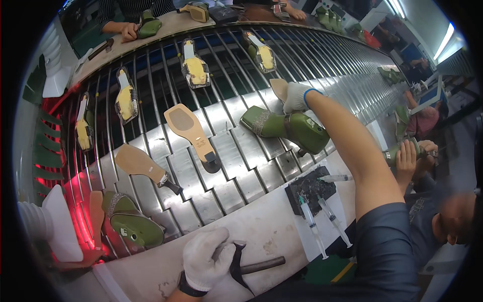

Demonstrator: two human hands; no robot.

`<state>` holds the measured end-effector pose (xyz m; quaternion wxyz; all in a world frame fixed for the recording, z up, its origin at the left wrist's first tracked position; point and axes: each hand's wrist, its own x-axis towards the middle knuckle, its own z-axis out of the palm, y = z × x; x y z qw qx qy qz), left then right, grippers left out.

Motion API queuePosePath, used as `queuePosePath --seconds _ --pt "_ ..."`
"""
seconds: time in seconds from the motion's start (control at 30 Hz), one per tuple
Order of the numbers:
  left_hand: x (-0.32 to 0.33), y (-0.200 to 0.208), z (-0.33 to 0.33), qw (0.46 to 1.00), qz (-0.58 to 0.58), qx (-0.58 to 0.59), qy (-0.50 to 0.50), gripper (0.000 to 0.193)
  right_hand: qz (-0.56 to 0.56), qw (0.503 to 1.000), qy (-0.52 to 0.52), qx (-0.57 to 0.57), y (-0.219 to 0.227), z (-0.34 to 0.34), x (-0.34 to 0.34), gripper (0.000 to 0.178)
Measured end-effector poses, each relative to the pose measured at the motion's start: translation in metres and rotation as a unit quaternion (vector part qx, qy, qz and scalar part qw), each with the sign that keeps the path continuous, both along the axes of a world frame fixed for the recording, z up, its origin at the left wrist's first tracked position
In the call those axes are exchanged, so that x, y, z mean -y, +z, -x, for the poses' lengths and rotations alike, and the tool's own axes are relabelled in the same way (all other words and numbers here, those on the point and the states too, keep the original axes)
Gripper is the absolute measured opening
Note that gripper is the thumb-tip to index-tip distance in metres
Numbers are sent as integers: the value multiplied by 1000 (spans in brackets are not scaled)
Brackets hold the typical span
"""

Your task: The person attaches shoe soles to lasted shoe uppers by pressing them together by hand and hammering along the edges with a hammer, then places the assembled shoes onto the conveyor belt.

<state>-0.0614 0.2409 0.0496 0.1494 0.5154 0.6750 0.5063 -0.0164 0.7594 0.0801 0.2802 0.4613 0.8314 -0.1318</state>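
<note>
R hand (pixel 297 97), gloved in white, is stretched out over the metal-slatted conveyor (pixel 193 214), and the tan sole (pixel 278 89) is being gripped right there: fingers clenched on one end, the rest left showing to the L of the glove, just beyond a green shoe (pixel 271 124) that's laid on its side below the wrist. Down at the near desk (pixel 264 221), L hand (pixel 204 256), also gloved, is held w/ fingers curled, right beside a hammer (pixel 263 265); whether it's being gripped can't be told. To the R, a black block (pixel 313 189) is set on a white sheet (pixel 344 194), w/ syringes (pixel 313 227) propped against it. Mid-conveyor, a heeled sole (pixel 183 123) is laid flat, another sole (pixel 140 160) to its L, and a 2nd green shoe (pixel 137 230) is parked at the near L edge. Farther off, yellow-bottomed shoes (pixel 195 70) are lined up in a row, and across the way a green shoe is held by a co-worker's hand (pixel 129 33).
</note>
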Motion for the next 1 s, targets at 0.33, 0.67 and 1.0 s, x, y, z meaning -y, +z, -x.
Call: queuePosePath --seconds 0.33,0.67,1.0 --pt "-1 5 6 1000 -7 -1 12 26 -199 934 -71 -287 23 11 -32 62" --pt "6 -3 17 1000 10 1 18 31 -208 961 -30 -178 -16 121 -100 99" --pt "20 4 15 1000 -10 24 2 30 -314 932 38 -178 72 102 40 87"
